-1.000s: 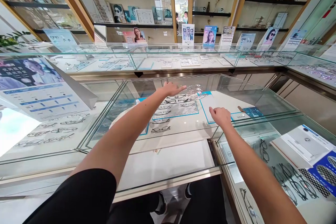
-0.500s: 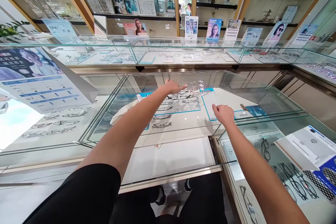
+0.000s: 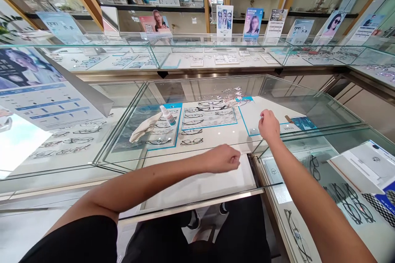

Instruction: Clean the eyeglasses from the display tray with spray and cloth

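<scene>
My left hand [image 3: 224, 159] is over the front edge of the glass counter, above the white drawer surface [image 3: 197, 189], fingers curled into a loose fist with nothing visible in it. My right hand [image 3: 269, 124] is also curled closed, over the counter's right part; no object shows in it. Beyond the hands, several eyeglasses [image 3: 191, 141] lie in rows on blue-edged mats, with clear-framed glasses [image 3: 233, 93] farther back. A small white spray bottle [image 3: 168, 116] and a cream cloth [image 3: 145, 128] rest to the left.
A glass display case [image 3: 321, 181] with eyeglasses stands on the right, bearing an open white box [image 3: 365, 164]. On the left leans a large printed sign [image 3: 55, 94]. A long glass counter [image 3: 222, 55] with upright cards runs across the back, in front of shelves.
My left hand has drawn back toward me from the glasses at the far side, its outstretched finger now curled in. My right hand has shifted slightly right and stays closed.
</scene>
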A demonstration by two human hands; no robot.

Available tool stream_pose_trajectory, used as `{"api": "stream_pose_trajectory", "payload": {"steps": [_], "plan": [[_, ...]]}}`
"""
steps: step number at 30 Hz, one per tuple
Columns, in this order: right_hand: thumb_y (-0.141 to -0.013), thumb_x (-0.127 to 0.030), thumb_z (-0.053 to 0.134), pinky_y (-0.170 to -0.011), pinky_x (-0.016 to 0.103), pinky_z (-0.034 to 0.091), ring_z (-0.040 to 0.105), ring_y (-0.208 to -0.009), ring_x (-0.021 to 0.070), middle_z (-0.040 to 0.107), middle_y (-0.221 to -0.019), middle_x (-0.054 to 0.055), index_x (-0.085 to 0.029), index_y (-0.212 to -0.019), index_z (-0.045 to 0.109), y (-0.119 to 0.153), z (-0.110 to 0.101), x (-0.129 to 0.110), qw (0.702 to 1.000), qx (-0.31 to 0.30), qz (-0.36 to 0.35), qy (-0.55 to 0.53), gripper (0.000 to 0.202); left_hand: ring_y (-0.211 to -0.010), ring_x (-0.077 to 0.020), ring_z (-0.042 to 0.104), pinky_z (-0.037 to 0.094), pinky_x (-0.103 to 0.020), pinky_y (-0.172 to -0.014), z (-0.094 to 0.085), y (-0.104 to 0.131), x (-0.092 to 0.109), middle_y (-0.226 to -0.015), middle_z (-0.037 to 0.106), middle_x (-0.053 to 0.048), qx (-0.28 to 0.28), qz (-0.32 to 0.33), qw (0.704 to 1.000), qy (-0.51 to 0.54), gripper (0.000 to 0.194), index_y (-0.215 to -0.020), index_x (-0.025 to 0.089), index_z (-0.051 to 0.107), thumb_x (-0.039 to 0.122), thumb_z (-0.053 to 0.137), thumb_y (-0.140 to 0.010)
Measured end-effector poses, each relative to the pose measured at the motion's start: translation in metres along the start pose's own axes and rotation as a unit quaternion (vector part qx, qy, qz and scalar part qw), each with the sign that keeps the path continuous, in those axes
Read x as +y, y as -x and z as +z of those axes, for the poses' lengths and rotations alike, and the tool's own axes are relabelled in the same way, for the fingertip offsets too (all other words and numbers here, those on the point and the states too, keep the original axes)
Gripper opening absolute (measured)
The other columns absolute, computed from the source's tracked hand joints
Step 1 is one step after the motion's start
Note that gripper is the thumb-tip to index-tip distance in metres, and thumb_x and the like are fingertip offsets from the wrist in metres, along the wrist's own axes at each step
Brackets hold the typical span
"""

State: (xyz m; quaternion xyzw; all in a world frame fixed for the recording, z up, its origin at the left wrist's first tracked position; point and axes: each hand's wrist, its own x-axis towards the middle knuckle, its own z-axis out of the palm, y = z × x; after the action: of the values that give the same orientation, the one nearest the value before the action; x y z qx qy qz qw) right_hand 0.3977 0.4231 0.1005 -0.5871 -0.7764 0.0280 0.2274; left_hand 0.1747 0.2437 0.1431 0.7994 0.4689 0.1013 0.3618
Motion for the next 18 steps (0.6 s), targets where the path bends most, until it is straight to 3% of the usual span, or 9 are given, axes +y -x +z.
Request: {"api": "stream_pose_trajectory", "payload": {"steps": [3,6,8,11,14,18], "plan": [[-0.101,-0.011,0.045,-0.071,0.035,0.03,0.054,-0.08,0.0217,0.064,-0.116,0.011,-0.019,-0.116,0.061,-0.001,0.001,0.002,1.0,0.002,-0.01,-0.006,0.023,-0.068,-0.0172,0.057,0.041,-0.032,-0.059,0.041,0.003,-0.031,-0.073,0.065,0.0,-0.04,-0.059,0.997,0.02,0.023,-0.071,0.024,0.051,0.031,0.056,-0.092],[-0.101,-0.011,0.045,-0.07,0.035,0.03,0.053,-0.078,0.0214,0.063,-0.115,0.011,-0.019,-0.114,0.063,-0.001,0.001,0.003,1.0,0.001,-0.012,-0.004,0.022,-0.085,-0.0206,0.068,0.052,-0.033,-0.073,0.055,-0.015,-0.075,-0.094,0.076,-0.003,0.028,-0.094,0.993,-0.069,0.02,-0.083,0.024,0.064,0.036,0.054,-0.096],[-0.101,-0.012,0.046,-0.069,0.035,0.029,0.052,-0.076,0.0212,0.063,-0.115,0.011,-0.019,-0.112,0.063,-0.001,0.0,0.003,1.0,-0.002,-0.008,-0.002,0.022,-0.115,-0.0277,0.068,0.053,-0.041,-0.1,0.051,-0.035,-0.106,-0.129,0.074,-0.01,0.085,-0.114,0.984,-0.104,0.024,-0.106,0.022,0.071,0.037,0.053,-0.098],[-0.102,-0.013,0.044,-0.069,0.035,0.028,0.054,-0.078,0.022,0.066,-0.115,0.012,-0.02,-0.113,0.063,0.0,-0.002,0.001,1.0,-0.006,-0.008,0.003,0.022,-0.146,-0.0369,0.051,0.039,-0.054,-0.122,0.033,-0.067,-0.148,-0.157,0.059,-0.018,0.159,-0.152,0.965,-0.146,0.04,-0.132,0.017,0.069,0.036,0.052,-0.1],[-0.104,-0.015,0.044,-0.069,0.036,0.026,0.057,-0.079,0.0233,0.07,-0.106,0.011,-0.02,-0.117,0.06,0.0,-0.004,-0.003,1.0,-0.017,0.015,0.016,0.022,-0.157,-0.039,0.038,0.031,-0.057,-0.128,0.016,-0.093,-0.183,-0.169,0.048,-0.019,0.211,-0.184,0.945,-0.168,0.05,-0.145,0.015,0.063,0.038,0.046,-0.104],[-0.107,-0.027,0.047,-0.067,0.036,0.024,0.058,-0.075,0.0251,0.071,-0.09,0.008,-0.021,-0.123,0.056,0.0,-0.006,-0.007,0.997,-0.04,0.059,0.029,0.019,-0.165,-0.0414,0.025,0.024,-0.06,-0.131,0.006,-0.126,-0.215,-0.178,0.038,-0.016,0.226,-0.197,0.937,-0.18,0.054,-0.149,0.017,0.061,0.042,0.048,-0.102]]}}
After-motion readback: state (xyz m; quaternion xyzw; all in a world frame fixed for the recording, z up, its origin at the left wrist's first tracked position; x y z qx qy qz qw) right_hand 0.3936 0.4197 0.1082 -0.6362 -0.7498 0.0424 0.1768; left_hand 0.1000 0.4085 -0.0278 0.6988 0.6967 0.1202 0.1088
